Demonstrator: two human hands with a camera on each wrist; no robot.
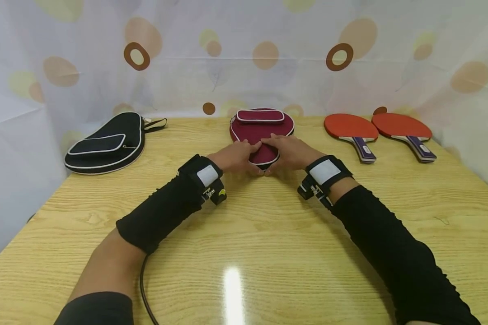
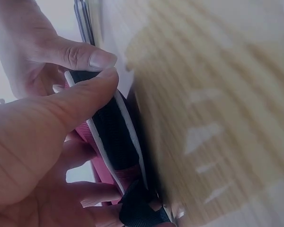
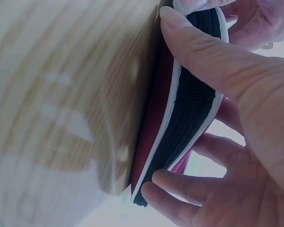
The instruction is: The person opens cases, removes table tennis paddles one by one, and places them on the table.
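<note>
At the far middle of the table, a dark red paddle case [image 1: 248, 133] with white piping lies flat, its narrow end towards me. My left hand [image 1: 236, 155] grips the left side of that narrow end. From the right, my right hand [image 1: 292, 152] grips it too. In the left wrist view, the left thumb [image 2: 87, 97] lies on the case's black edge [image 2: 114, 137], its tip meeting the other thumb. A black zip runs along the edge in the right wrist view, where the right thumb [image 3: 206, 54] crosses it and the other fingers [image 3: 184, 187] reach along the side.
A black paddle case [image 1: 105, 146] with white piping and a wrist loop lies at the far left. Two red table tennis paddles [image 1: 349, 125] [image 1: 401, 124] lie side by side at the far right. Behind the wooden table [image 1: 211, 253] hangs a dotted white curtain [image 1: 236, 27].
</note>
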